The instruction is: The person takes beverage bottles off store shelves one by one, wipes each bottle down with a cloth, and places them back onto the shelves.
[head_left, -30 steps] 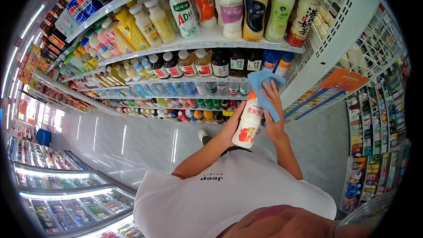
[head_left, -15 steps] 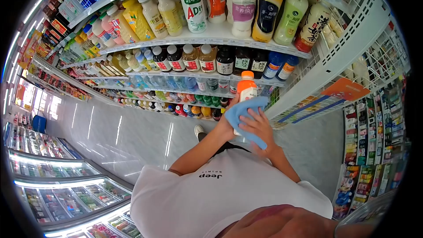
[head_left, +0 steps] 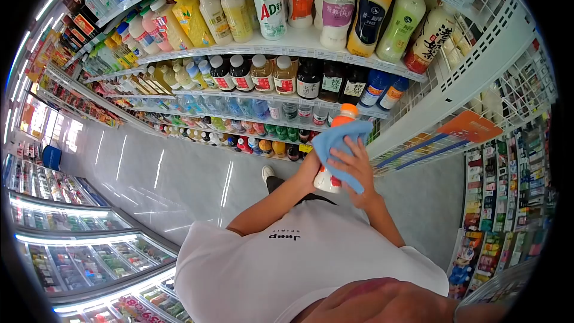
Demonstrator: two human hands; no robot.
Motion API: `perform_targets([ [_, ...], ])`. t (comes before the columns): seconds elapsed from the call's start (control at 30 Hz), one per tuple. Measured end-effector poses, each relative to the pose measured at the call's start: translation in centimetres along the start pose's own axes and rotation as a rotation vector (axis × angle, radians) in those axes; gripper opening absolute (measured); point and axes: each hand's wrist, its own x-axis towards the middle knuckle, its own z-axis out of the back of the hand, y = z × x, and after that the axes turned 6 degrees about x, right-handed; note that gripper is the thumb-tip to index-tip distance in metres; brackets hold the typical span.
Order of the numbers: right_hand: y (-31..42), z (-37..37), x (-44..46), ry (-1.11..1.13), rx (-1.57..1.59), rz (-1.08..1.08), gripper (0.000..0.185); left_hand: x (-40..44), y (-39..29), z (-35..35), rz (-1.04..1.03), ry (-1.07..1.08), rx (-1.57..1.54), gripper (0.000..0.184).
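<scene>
Bottle (head_left: 327, 183) is tilted between my hands, before the shelves (head_left: 293, 45). My left hand (head_left: 308, 168) curls round its side, fingertips hidden. My right hand (head_left: 357, 167) clasps the cloth (head_left: 329, 141) against it, fingers slightly parted. Caution: a loose left grip under right-hand pressure could drop it onto the floor (head_left: 185, 185); the draped cloth could mask slippage.

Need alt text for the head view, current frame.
A person's left hand holds an orange-capped drink bottle while the right hand holds a blue cloth against it. Ahead, store shelves carry rows of bottled drinks; a white Jeep T-shirt fills the foreground.
</scene>
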Motion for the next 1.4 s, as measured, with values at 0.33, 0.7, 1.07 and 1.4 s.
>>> perform_targets([
  [0.33,-0.3,-0.9,-0.7,-0.076,0.000,-0.023,0.045,0.3,0.0,0.4,0.029,0.056,-0.017,0.058],
  [0.7,-1.7,0.0,2.3,-0.227,0.060,-0.137,0.046,-1.0,0.6,0.0,0.063,0.058,0.009,0.051],
  [1.07,1.8,-1.2,-1.7,0.170,-0.002,0.068,0.039,-0.1,-1.7,1.0,0.000,0.299,-0.196,0.062],
  [1.4,-1.8,-0.1,2.0,-0.231,0.098,-0.180,0.043,0.1,1.4,0.8,-0.047,0.106,0.012,0.043],
])
